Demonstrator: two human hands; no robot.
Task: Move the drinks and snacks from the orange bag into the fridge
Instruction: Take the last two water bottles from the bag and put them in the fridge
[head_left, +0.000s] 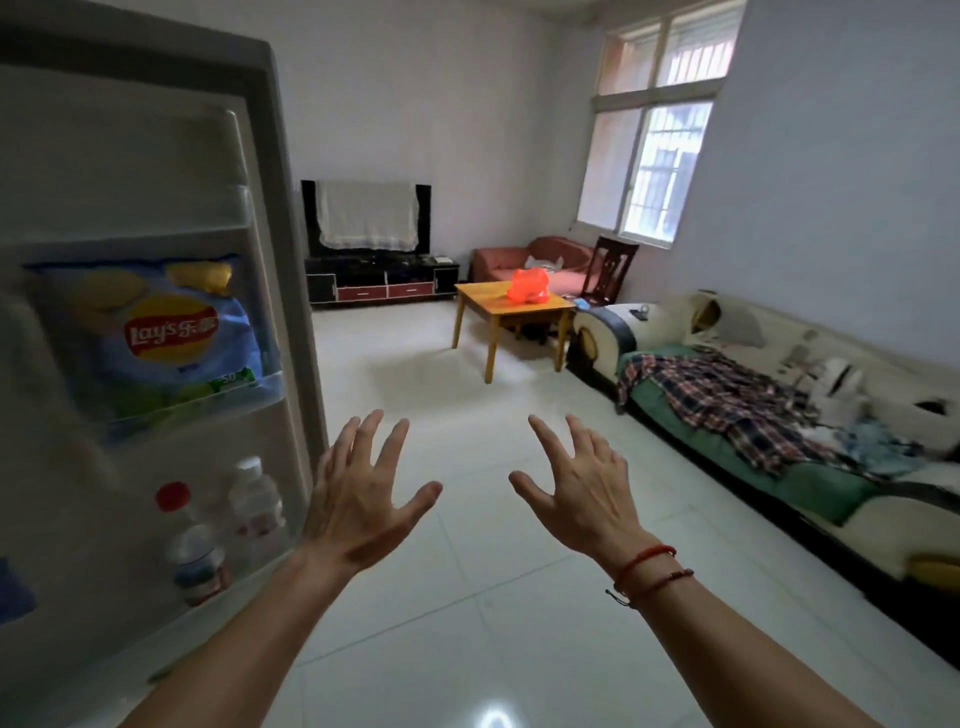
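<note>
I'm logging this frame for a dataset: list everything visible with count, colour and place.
fridge door: 1, white, open at left
chip bag: 1, blue, middle door shelf
bottles: 2, clear, lower door shelf
orange bag: 1, orange, on table
table: 1, yellow wood, mid-room
television: 1, black, far wall
armchair: 1, pink, far corner
chair: 1, dark wood, behind table
sofa: 1, cream and green, right wall
blanket: 1, plaid, on sofa
left hand: 1, open, empty, near door
right hand: 1, open, empty, red wrist cords
</note>
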